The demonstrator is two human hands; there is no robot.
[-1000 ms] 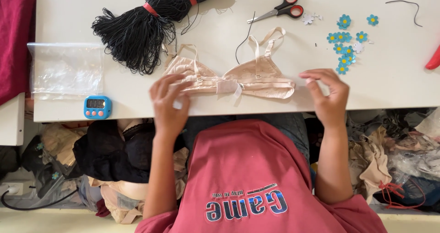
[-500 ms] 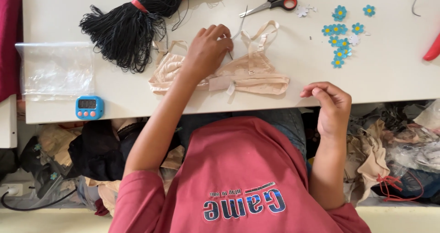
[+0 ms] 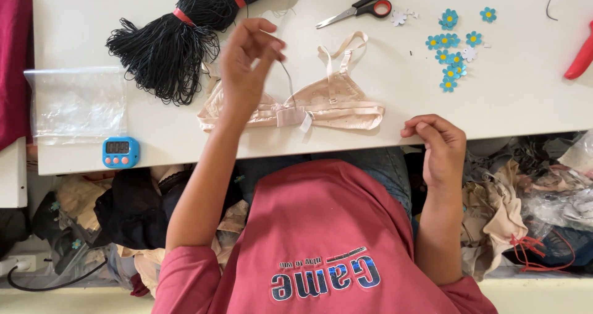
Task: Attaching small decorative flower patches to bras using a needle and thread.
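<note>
Left hand (image 3: pixel 247 60) pinches a black cord (image 3: pixel 288 79) above the bra (image 3: pixel 333 101); keep it taut. Right hand (image 3: pixel 435 144), loosely curled, empty, rests at the worktop (image 3: pixel 525 104) edge.

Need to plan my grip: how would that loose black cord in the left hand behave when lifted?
Likely floppy: the black cord curves down from the left hand toward the beige bra. Probably very light, being thin. It may slip from a loose pinch.

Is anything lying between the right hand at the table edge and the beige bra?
Nothing visible does. The right hand rests at the table's near edge, and only bare white table separates it from the bra.
</note>
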